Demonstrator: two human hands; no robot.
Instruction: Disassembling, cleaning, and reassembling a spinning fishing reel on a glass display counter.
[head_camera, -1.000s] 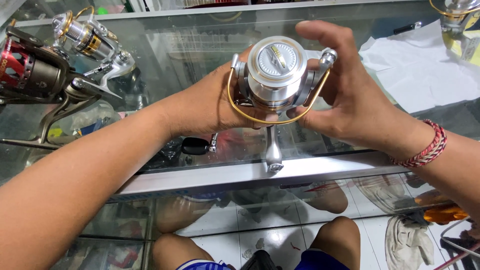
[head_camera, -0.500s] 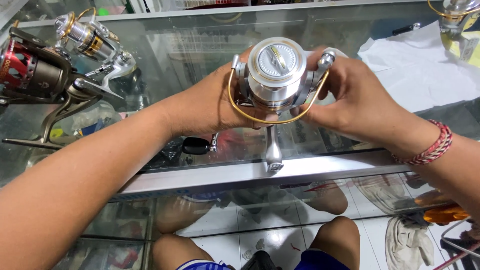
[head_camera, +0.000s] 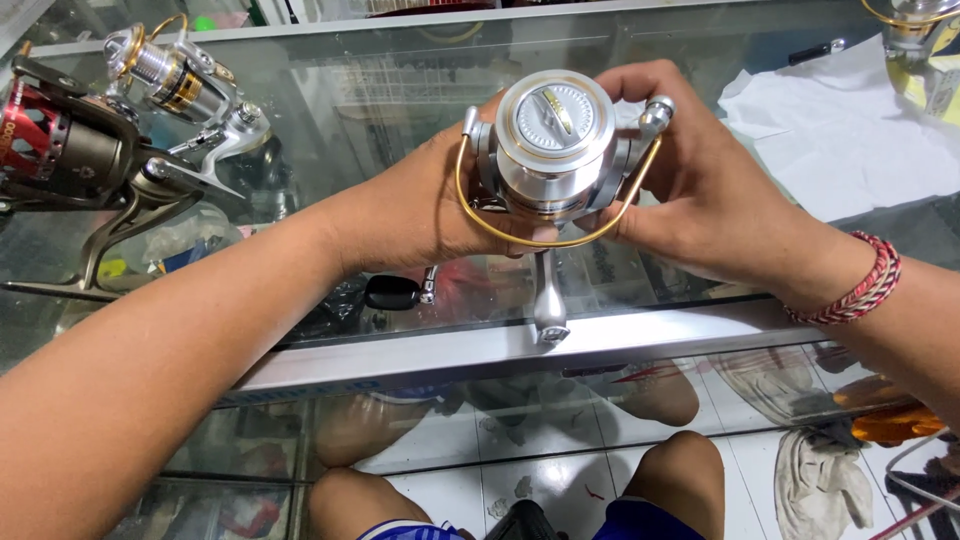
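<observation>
A silver spinning fishing reel (head_camera: 553, 140) with a gold bail wire is held up over a glass counter top, spool face toward me. My left hand (head_camera: 425, 200) grips the reel body from the left, thumb under the bail. My right hand (head_camera: 700, 190) holds the right side, fingers wrapped behind the spool near the silver line roller. The reel's foot (head_camera: 550, 300) hangs straight down toward the counter's metal edge. A black handle knob (head_camera: 392, 292) sticks out below my left wrist. A red braided bracelet (head_camera: 860, 285) circles my right wrist.
Two more reels lie on the glass at the far left, a dark bronze and red reel (head_camera: 70, 150) and a silver and gold reel (head_camera: 180, 85). A white cloth (head_camera: 840, 130) lies at the right. The counter's aluminium edge (head_camera: 640, 345) runs below; my knees show underneath.
My right hand has shifted on the reel: fingers that reached over the spool's top a second ago now curl behind its right side. The reel stays in place.
</observation>
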